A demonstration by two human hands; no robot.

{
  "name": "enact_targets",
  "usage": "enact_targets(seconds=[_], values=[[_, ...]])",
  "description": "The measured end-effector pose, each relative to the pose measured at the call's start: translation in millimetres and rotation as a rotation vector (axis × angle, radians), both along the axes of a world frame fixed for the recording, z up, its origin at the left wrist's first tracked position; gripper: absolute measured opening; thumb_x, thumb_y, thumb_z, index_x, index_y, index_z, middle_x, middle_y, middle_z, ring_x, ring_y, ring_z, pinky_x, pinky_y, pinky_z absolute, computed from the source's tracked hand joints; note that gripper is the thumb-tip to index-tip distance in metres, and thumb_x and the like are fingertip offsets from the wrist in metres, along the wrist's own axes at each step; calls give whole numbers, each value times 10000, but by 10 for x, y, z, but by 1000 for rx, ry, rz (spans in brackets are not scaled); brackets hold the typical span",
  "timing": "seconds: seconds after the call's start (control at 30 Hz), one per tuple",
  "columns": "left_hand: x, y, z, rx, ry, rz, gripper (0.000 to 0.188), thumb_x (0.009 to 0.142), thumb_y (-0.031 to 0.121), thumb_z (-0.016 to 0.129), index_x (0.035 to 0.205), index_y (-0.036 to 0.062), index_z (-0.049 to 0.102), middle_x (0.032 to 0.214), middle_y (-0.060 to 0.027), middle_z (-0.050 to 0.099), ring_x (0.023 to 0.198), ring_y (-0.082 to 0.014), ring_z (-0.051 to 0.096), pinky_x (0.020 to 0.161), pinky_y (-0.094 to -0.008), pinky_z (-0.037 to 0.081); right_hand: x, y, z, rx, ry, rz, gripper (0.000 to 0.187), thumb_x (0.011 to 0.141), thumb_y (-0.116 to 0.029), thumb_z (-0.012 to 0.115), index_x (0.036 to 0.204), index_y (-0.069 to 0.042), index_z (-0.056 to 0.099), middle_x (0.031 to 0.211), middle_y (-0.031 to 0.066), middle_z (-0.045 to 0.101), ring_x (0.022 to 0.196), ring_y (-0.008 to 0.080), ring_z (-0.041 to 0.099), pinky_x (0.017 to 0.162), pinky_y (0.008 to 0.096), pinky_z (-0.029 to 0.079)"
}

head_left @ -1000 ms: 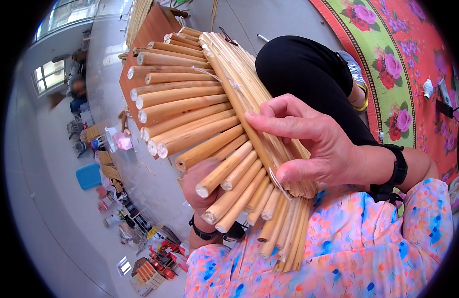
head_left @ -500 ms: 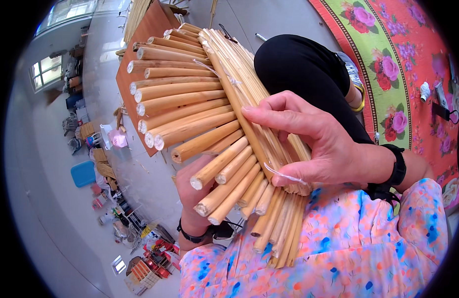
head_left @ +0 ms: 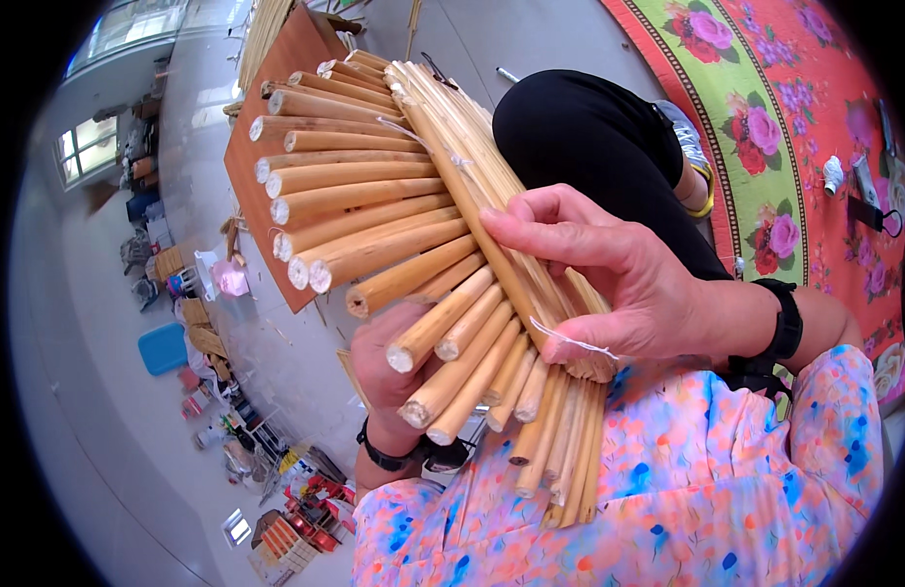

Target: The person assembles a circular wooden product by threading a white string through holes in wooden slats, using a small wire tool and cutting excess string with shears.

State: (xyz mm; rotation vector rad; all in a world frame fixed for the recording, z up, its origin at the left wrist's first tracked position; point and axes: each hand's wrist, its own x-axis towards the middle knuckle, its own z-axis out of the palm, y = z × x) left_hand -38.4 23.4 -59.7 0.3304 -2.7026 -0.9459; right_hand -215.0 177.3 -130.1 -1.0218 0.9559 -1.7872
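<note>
A fan of several thick pale cane sticks (head_left: 374,225) is bound against a bundle of thin cane strips (head_left: 482,186). My right hand (head_left: 609,274) lies over the bundle, fingers pressing the strips, with a white thread (head_left: 570,340) running under its thumb side. My left hand (head_left: 389,367) holds the fan from beneath, mostly hidden by the sticks; a black wristband shows at its wrist. The lower ends of the sticks rest against my flowered blouse (head_left: 668,489).
A brown wooden board (head_left: 267,117) lies on the grey floor behind the fan. My black-clad knee (head_left: 589,137) is at the centre top. A red flowered mat (head_left: 785,117) spreads on the right. A blue box (head_left: 164,347) and clutter line the left wall.
The fan of sticks has shifted slightly up and left in view, and my left hand has come more into sight beneath it. My right hand keeps its grip.
</note>
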Motion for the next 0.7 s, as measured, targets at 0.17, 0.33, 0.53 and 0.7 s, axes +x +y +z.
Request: enact_targets(seconds=[0.17, 0.33, 0.53, 0.7], values=[[49, -57, 32, 40, -120, -25, 239, 655, 59, 745, 873, -8, 671, 763, -116, 652, 633, -273, 643, 560, -330, 494, 2, -15, 6, -15, 36, -3, 776, 759, -245, 820, 1410, 2, 476, 1235, 94, 489, 1195, 209, 433, 1063, 328, 319], [86, 6, 65, 307, -228, 129, 209, 701, 94, 729, 886, 5, 688, 757, -100, 657, 640, -261, 652, 543, -320, 481, 1, -23, 41, 13, 98, -7, 747, 742, -179, 803, 1404, -19, 495, 1199, 88, 495, 1169, 208, 451, 1050, 324, 336], [68, 63, 127, 249, -236, 99, 281, 771, 126, 725, 1008, -9, 659, 902, -97, 685, 795, -220, 683, 681, -329, 533, 3, -21, 76, 23, 36, -8, 707, 759, -149, 780, 1401, -36, 506, 1202, 86, 495, 1174, 199, 451, 1057, 320, 327], [-164, 306, 294, 897, -126, 549, 290, 814, 90, 706, 1075, -18, 638, 980, -90, 686, 899, -176, 678, 775, -314, 547, 21, -12, 24, 7, 67, -40, 679, 775, -123, 759, 1399, -36, 507, 1218, 90, 487, 1182, 193, 449, 1059, 316, 322]])
